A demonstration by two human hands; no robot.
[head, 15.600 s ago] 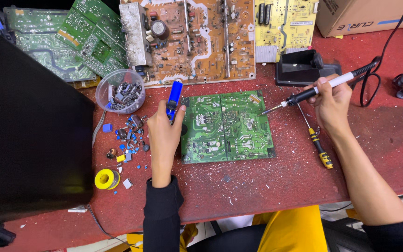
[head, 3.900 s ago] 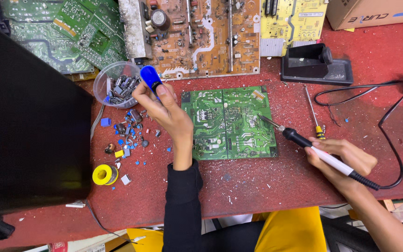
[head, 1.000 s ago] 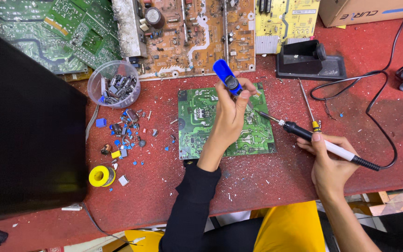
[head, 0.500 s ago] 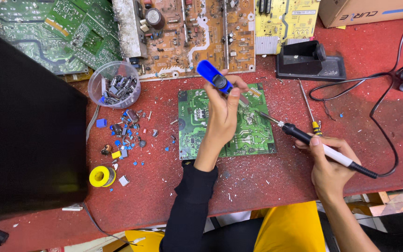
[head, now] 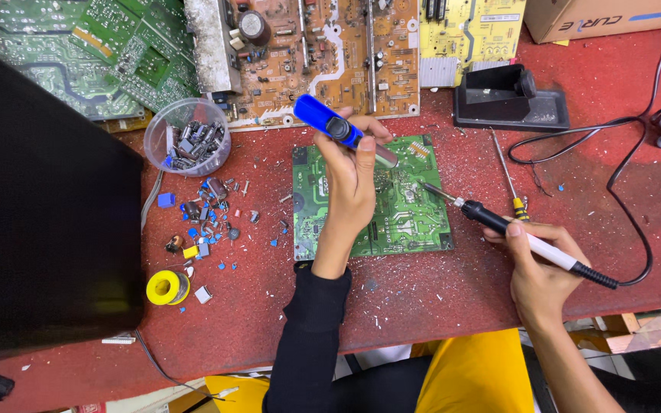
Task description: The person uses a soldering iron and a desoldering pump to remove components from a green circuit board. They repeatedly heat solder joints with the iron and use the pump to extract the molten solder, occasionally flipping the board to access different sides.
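The right hand (head: 538, 277) grips a black-and-white pen-shaped soldering iron (head: 516, 233) by its white handle, tip resting on the green rectangular circuit board (head: 403, 210) lying flat on the red worktop (head: 437, 298). Above the board's upper edge, the left hand (head: 350, 180) is closed around a blue cylindrical desoldering pump (head: 330, 126), nozzle angled down toward the board. The board is likely light, rigid and fragile — best held by its edges. Beyond the board, a black iron stand (head: 510, 103) sits — a clear plastic cup of components (head: 189, 138) to the board's upper left.

Blue desoldering pump (head: 327, 122), green circuit board (head: 407, 222)
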